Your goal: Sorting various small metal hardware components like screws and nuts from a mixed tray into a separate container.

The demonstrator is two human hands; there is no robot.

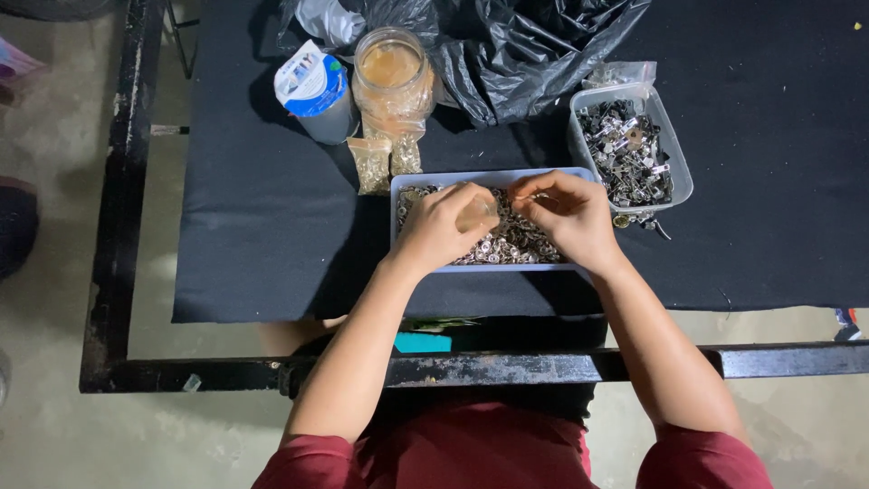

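Observation:
A shallow pale blue tray [425, 177] full of small silver metal rings sits on the black table cover. My left hand [439, 226] hovers over the tray's left half and pinches a small clear plastic bag [478, 214]. My right hand [568, 217] is over the tray's right half, fingertips pinched together near the bag's mouth, apparently on small rings; what lies between the fingers is too small to see.
A clear tub [674, 177] of metal clips stands right of the tray. Behind are two small filled bags [373, 165], a jar [391, 72], a white and blue can [315, 91] and a black plastic bag [516, 54]. A black metal frame [543, 367] runs along the near edge.

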